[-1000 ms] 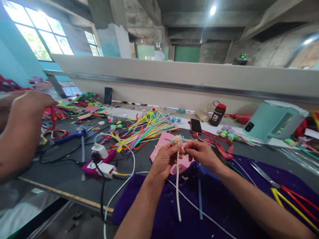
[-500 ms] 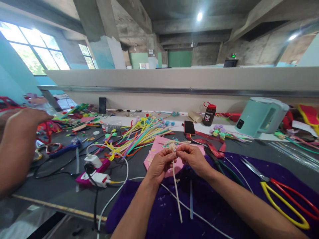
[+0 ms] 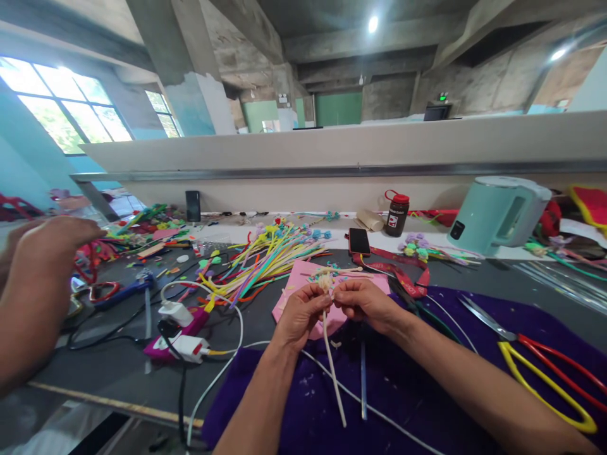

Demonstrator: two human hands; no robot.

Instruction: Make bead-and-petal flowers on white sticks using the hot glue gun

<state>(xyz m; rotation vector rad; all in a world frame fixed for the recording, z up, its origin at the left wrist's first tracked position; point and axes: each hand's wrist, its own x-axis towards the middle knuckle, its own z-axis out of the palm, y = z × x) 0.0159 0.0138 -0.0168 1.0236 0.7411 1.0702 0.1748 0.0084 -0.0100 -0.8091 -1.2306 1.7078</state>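
My left hand [image 3: 300,316] pinches a cream pipe-cleaner flower [image 3: 325,282] just below its fuzzy head. Its long pale stem [image 3: 334,379] hangs down at a slant over purple cloth [image 3: 403,385]. Close beside it, my right hand [image 3: 368,303] has thumb and fingers pressed together near the flower's base. What lies between those right fingertips is too small to make out. Under and behind both hands is a pink sheet [image 3: 287,297], with small teal and cream pieces on it.
Scissors [image 3: 507,335] lie at right. A power strip [image 3: 161,347] with cables sits at left. Behind are pipe-cleaner stems [image 3: 265,265], a phone [image 3: 359,241], a bottle [image 3: 397,218] and a kettle [image 3: 493,218]. Another person's hand [image 3: 42,272] reaches in from the left.
My two hands stay together at the flower, with only small finger movement. The view has shifted slightly. The other person's hand at left stays raised and has shifted a little.
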